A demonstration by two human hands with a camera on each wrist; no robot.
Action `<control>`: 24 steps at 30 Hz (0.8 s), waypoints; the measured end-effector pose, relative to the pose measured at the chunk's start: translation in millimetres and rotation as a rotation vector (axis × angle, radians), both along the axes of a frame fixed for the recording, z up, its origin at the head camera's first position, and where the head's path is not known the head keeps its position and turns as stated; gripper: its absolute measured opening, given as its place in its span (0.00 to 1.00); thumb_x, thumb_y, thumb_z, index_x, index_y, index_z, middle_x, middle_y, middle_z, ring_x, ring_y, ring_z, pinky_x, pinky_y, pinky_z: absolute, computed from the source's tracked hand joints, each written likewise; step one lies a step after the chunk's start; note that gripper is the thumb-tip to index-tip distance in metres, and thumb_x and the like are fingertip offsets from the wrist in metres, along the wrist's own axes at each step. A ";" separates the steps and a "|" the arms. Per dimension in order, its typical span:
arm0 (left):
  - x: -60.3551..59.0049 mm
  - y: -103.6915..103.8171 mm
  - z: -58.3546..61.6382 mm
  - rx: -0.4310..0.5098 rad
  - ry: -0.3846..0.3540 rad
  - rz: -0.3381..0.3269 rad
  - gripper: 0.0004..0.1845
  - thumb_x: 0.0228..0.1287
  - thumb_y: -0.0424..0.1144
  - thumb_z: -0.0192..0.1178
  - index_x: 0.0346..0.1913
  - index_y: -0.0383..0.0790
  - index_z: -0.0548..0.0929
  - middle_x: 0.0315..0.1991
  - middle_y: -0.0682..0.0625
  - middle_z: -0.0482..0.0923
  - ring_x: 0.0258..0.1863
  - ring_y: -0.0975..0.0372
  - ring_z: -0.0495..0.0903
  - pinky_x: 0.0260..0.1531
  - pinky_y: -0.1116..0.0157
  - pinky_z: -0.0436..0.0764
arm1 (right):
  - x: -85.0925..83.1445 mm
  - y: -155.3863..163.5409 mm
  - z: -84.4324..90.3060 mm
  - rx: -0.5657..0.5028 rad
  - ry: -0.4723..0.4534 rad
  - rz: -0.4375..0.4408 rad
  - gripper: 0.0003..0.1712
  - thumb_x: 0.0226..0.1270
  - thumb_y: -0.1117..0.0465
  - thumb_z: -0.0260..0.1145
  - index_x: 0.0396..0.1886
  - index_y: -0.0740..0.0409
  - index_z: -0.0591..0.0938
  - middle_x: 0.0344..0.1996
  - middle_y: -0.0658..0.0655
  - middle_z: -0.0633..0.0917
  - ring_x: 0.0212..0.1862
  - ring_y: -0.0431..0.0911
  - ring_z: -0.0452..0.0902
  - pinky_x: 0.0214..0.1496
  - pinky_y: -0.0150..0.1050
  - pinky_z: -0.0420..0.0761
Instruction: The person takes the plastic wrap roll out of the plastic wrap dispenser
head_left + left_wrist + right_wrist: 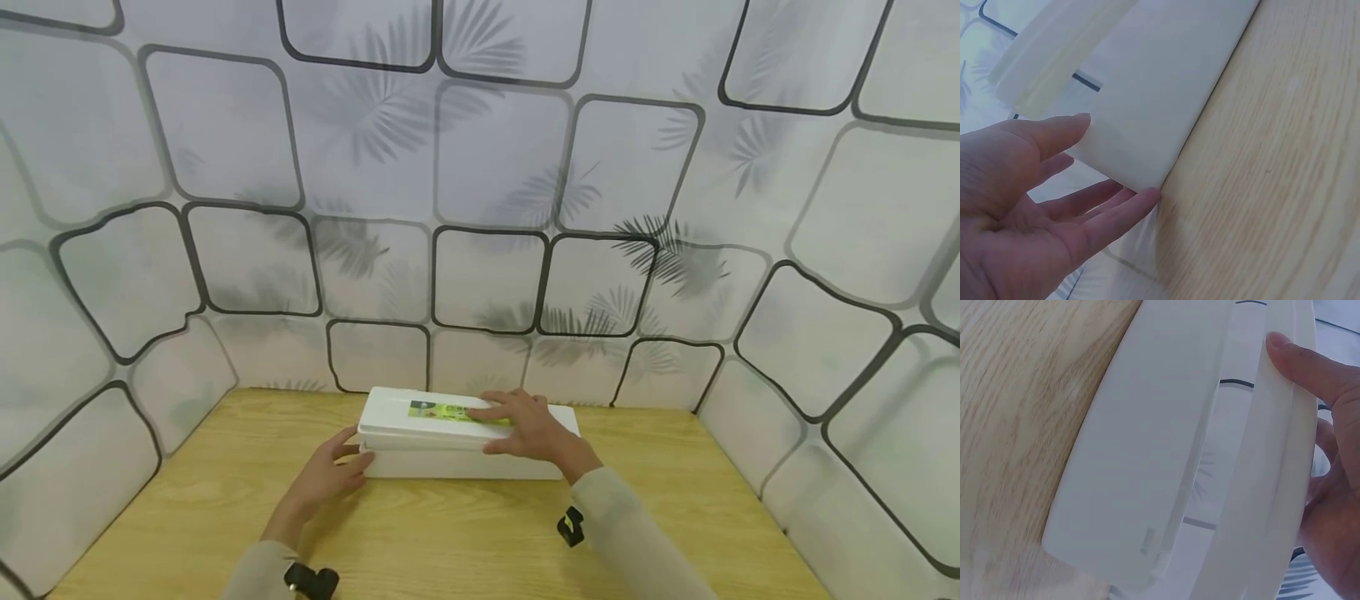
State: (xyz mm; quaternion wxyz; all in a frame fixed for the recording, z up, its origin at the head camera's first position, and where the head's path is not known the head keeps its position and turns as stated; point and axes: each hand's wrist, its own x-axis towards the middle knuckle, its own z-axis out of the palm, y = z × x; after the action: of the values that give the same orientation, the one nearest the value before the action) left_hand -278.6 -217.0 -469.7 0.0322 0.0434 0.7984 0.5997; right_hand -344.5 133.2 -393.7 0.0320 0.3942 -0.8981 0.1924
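A long white box (457,464) stands on the wooden table (450,542) near the back wall. Its white lid (408,427) carries a green label (438,411). My left hand (347,458) lies against the box's left end with straight fingers (1116,209), touching the bottom corner of the box (1160,94). My right hand (525,429) lies on the lid, fingers on top and thumb (1300,359) on its front rim. In the right wrist view the lid (1272,487) stands apart from the box body (1141,456), and wallpaper shows through the gap.
Walls with a grey pattern of black-lined squares and leaves (487,275) close in the table at the back and on both sides. Black wrist cameras (311,579) (570,527) sit on my sleeves. Bare wood lies in front of the box.
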 end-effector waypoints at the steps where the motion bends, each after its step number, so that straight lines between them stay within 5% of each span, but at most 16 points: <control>1: 0.4 0.7 -0.1 0.011 -0.002 0.004 0.38 0.77 0.37 0.60 0.80 0.28 0.54 0.70 0.19 0.63 0.63 0.37 0.78 0.54 0.53 0.87 | 0.5 1.9 0.6 -0.003 -0.002 -0.001 0.35 0.63 0.50 0.77 0.70 0.43 0.79 0.76 0.59 0.72 0.71 0.65 0.67 0.63 0.72 0.63; 24: -1.1 -0.6 -0.9 -0.013 0.031 0.016 0.36 0.74 0.34 0.62 0.78 0.30 0.60 0.64 0.22 0.72 0.54 0.48 0.84 0.49 0.56 0.89 | 4.6 49.5 3.0 0.000 0.057 -0.056 0.34 0.62 0.49 0.77 0.69 0.46 0.80 0.73 0.61 0.75 0.66 0.63 0.72 0.57 0.70 0.69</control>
State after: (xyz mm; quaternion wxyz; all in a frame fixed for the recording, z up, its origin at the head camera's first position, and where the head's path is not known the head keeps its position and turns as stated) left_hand -279.7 -217.6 -470.6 0.0153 0.0464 0.8030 0.5939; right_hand -339.9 182.8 -390.7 0.0628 0.3741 -0.9076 0.1799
